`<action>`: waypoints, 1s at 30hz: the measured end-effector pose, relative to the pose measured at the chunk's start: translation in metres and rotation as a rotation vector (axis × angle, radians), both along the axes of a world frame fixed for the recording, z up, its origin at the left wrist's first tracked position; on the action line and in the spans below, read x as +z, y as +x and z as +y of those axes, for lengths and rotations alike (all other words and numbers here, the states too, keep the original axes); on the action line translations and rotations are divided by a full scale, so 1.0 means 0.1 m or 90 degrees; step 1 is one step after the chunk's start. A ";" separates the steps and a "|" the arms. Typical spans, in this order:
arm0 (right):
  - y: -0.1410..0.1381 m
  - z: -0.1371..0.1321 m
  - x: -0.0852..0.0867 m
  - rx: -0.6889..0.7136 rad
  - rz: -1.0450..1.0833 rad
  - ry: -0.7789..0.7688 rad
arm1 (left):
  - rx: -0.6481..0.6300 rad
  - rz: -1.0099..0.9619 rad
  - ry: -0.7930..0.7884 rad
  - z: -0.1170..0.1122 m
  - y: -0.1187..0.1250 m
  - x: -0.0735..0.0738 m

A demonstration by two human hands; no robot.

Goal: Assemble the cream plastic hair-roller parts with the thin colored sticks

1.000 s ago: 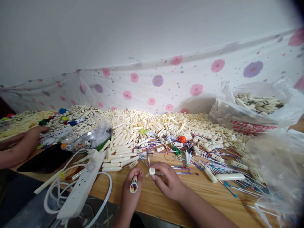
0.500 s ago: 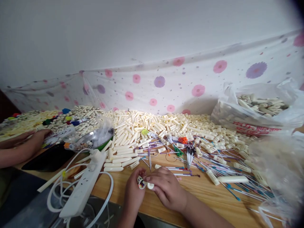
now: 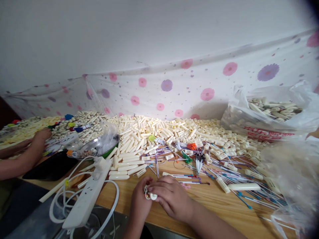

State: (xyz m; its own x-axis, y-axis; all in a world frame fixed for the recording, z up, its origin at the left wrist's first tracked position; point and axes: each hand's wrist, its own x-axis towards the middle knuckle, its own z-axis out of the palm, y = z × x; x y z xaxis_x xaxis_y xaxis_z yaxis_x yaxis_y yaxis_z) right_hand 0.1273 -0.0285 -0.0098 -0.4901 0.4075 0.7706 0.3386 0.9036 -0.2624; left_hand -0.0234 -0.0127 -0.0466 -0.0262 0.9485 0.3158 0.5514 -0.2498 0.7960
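Near the table's front edge my left hand is closed around a small cream plastic tube, its open end facing me with coloured bits inside. My right hand pinches a cream plastic piece with a round end, held right beside the tube's mouth; the fingers hide most of it. Thin sticks with coloured tips lie just beyond my right hand. Smooth cream tubes are lined up beyond my left hand, and slotted cream tubes lie to the right.
A white power strip with looped cables stands at the left front. Behind it sits a metal bowl holding clear plastic. Another person's hand works at the far left. A filled plastic bag stands at the right, before a flowered sheet.
My right hand has shifted slightly left, bringing its round-ended piece closer to the tube in my left hand. The other person's hand has moved farther back.
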 end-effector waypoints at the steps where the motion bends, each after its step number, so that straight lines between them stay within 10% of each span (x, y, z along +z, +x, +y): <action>1: 0.00 0.00 0.00 0.000 -0.003 -0.001 | 0.000 0.000 0.004 0.00 0.00 -0.01; 30: -0.04 -0.01 -0.03 -0.002 -0.043 -0.023 | -0.017 -0.009 0.009 -0.05 0.00 0.02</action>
